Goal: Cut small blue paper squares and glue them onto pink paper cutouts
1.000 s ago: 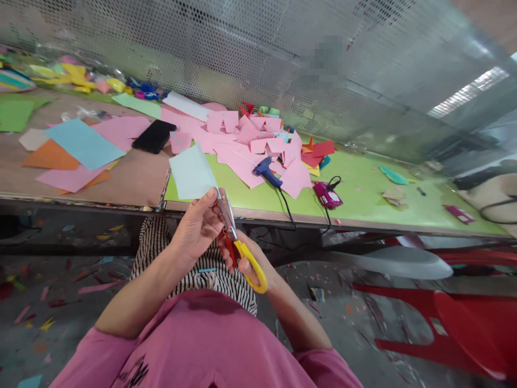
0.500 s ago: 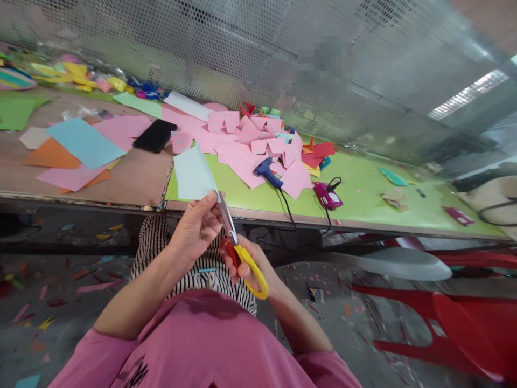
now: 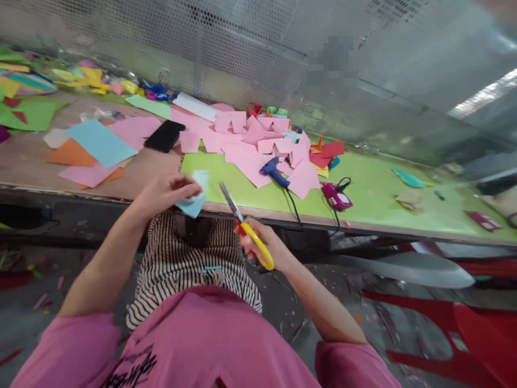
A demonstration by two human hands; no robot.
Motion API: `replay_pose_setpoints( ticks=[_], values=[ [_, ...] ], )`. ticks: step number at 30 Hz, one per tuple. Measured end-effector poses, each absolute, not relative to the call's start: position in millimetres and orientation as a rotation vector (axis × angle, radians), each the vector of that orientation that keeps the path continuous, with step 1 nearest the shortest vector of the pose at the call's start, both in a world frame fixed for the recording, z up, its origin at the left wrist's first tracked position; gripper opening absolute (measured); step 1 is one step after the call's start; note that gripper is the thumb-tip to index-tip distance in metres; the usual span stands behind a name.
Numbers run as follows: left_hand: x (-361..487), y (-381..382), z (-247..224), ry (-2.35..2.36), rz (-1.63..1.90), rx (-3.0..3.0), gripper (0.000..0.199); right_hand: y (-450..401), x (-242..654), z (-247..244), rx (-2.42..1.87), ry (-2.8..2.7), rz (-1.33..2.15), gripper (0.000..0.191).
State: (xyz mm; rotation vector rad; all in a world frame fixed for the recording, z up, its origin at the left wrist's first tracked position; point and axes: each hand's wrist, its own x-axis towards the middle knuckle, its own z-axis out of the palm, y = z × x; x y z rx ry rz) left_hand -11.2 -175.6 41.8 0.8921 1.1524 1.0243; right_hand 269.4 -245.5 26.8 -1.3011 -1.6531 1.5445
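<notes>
My left hand (image 3: 167, 192) is over the table's front edge, its fingers closed on a light blue sheet of paper (image 3: 198, 200) that tilts down beside them. Its outline is slightly blurred. To the right, my right hand (image 3: 262, 240) grips the yellow and red handles of the scissors (image 3: 257, 242). The scissors' blades point up and left, apart from the paper and nearly together. Beyond the hands lie pink paper pieces (image 3: 242, 156) and a blue glue gun (image 3: 275, 171).
Left of centre are a black phone (image 3: 165, 136) and a blue sheet (image 3: 100, 142) on coloured papers. A magenta box (image 3: 336, 196) with a cable sits right of the glue gun. A red chair (image 3: 484, 334) stands at lower right.
My left hand has moved left with the light blue paper, away from the scissors, and the paper has turned. My right hand has shifted slightly up and right with the scissors. The view has shifted too.
</notes>
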Motion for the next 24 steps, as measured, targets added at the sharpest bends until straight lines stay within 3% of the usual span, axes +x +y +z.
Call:
replay_pose_setpoints(
  ticks=[6, 11, 14, 17, 21, 24],
  values=[
    [-6.1, -127.4, 14.1, 1.204, 1.132, 1.158, 0.015, -227.4, 268.1, 13.6, -1.369, -1.504, 1.52, 0.067],
    [-0.1, -101.4, 15.2, 1.371, 1.259, 1.473, 0.043, -225.5, 268.8, 19.3, -1.422, -1.522, 1.518, 0.062],
    [10.8, -92.4, 12.5, 1.294, 1.174, 1.573, 0.034, -225.4, 268.5, 19.0, -1.452, -1.479, 1.51, 0.063],
    [23.5, -94.5, 13.0, 1.182, 1.016, 1.796, 0.025, -227.9, 269.8, 16.1, -1.458, -1.404, 1.509, 0.066],
    [33.6, -100.5, 25.5, 1.201, 0.548, 2.181, 0.04, -233.4, 273.1, 13.3, -1.437, -1.343, 1.514, 0.07],
    [33.8, -101.2, 37.5, 1.245, 0.268, 2.295, 0.036, -236.2, 274.7, 11.8, -1.432, -1.327, 1.508, 0.07]
  ],
)
